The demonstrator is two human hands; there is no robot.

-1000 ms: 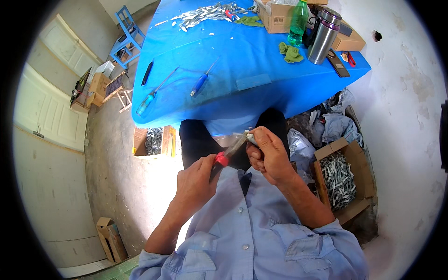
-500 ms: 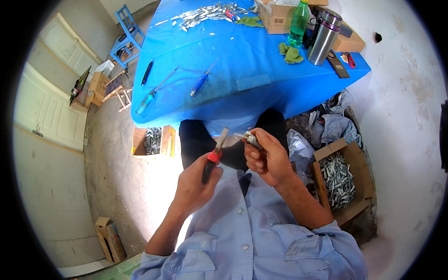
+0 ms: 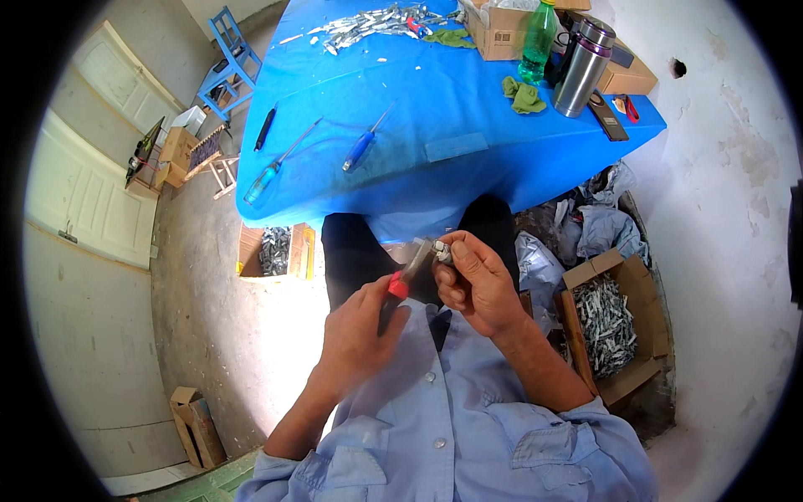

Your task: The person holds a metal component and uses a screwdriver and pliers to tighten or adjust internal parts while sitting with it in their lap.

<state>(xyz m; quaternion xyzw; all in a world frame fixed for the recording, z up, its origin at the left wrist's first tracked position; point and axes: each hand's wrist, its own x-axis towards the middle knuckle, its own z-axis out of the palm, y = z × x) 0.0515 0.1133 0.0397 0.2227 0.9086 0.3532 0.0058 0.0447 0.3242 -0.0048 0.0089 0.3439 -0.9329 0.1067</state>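
Note:
My left hand (image 3: 361, 335) is closed around a red-and-black-handled tool with a flat metal blade (image 3: 398, 286); its exact kind is not clear. The blade slants up and to the right, its tip blurred. Between the thumb and fingers of my right hand (image 3: 478, 284) is a small silver-and-white metal piece (image 3: 443, 251). The blade's tip is at the left side of that piece, apparently touching it. Both hands are over my lap, just in front of the table edge. My fingers hide part of the small piece.
Two blue-handled screwdrivers (image 3: 266, 181) (image 3: 360, 151) and a black pen-like tool (image 3: 265, 129) lie on the blue-covered table (image 3: 335, 92). Farther back are a pile of metal pieces (image 3: 368, 29), a green bottle (image 3: 537, 46) and a steel flask (image 3: 583, 71). Boxes of metal parts (image 3: 604, 326) (image 3: 274, 251) flank me.
My left hand has swung the tool's blade rightward and slightly down, bringing its tip to the small piece. My right hand has stayed nearly in place, still pinching the piece.

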